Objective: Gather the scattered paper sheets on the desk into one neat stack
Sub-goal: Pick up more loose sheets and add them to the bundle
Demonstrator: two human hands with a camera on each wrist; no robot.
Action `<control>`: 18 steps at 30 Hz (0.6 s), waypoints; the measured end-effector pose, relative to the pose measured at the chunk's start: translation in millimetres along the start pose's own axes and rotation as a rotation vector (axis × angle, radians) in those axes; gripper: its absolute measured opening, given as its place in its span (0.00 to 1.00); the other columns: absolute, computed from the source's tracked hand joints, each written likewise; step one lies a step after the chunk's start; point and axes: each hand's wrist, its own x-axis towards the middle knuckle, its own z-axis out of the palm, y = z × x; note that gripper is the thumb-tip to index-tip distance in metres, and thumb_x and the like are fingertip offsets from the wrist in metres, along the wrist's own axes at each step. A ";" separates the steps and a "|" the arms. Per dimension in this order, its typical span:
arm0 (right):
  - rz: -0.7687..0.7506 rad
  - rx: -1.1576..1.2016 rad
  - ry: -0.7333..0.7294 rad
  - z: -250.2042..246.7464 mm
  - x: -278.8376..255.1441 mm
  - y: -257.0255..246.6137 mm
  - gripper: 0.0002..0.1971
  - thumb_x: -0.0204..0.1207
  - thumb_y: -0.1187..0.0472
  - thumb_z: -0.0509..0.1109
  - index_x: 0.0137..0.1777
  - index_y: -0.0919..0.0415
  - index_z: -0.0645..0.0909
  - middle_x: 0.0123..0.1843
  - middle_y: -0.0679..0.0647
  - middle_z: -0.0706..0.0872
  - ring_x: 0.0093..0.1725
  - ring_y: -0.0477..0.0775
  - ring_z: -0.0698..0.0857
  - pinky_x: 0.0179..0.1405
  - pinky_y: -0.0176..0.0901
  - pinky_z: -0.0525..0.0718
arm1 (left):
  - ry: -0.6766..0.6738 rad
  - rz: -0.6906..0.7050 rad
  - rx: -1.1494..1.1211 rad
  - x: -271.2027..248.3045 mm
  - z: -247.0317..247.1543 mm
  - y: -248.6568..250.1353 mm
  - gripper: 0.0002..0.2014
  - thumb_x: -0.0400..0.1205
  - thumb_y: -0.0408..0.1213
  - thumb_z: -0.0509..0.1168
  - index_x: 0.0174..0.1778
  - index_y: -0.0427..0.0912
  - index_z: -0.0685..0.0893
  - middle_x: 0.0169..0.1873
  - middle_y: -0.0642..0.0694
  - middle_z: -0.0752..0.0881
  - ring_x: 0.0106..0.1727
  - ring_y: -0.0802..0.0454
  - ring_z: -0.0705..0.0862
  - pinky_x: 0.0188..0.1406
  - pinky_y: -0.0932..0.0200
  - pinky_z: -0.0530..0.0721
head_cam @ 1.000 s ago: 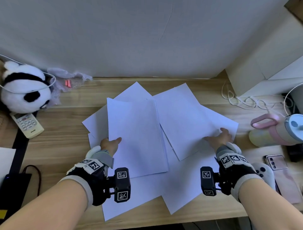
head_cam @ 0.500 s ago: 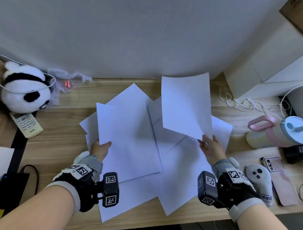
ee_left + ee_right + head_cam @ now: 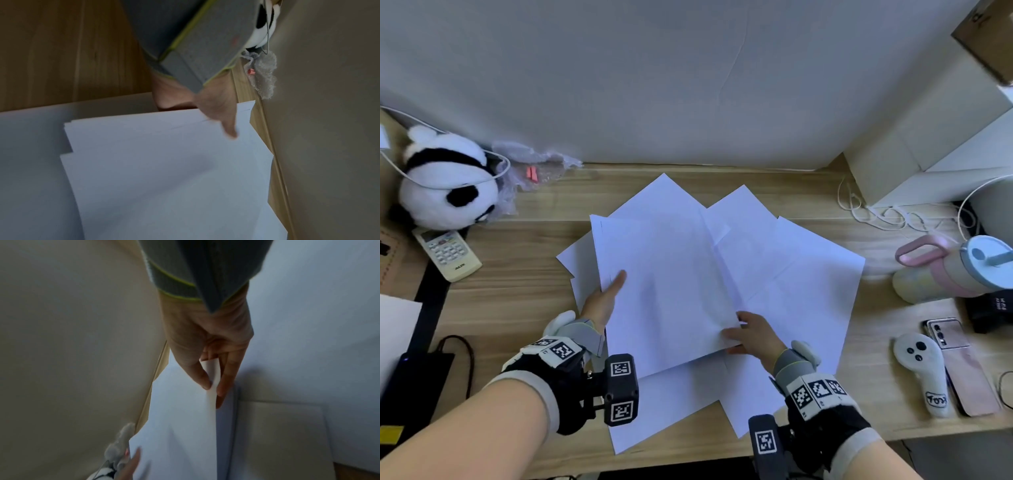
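Slippage is our main worry: the top sheet (image 3: 664,291) is bowed between our two hands, and a loose pinch on thin paper could let its corner slide free and fan back over the others. Creasing is the second risk, since the right hand (image 3: 751,337) already curls the near corner of that sheet, and pulling sideways while the left hand (image 3: 602,301) pins the far edge would probably fold or tear it. Dragging it might also shift the scattered sheets (image 3: 808,274) underneath, which lie fanned at mixed angles on the tabletop (image 3: 524,274), beyond and to the right of our right grip, with some poking out below both wrists. As for the grip itself: our right thumb and fingers (image 3: 224,386) are closed together on the sheet's corner, paper squeezed between them. Our left grip has its thumb (image 3: 228,126) on top of the sheet's left edge and the fingers hidden beneath, so it reads as clamped on that edge.
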 end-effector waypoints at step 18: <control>0.126 0.410 0.357 -14.9 43.2 -25.3 0.13 0.76 0.64 0.70 0.32 0.63 0.72 0.26 0.56 0.73 0.27 0.54 0.76 0.29 0.39 0.83 | -0.003 -0.013 0.429 13.8 -23.5 -26.0 0.18 0.84 0.31 0.61 0.69 0.30 0.75 0.65 0.34 0.80 0.67 0.35 0.78 0.62 0.53 0.74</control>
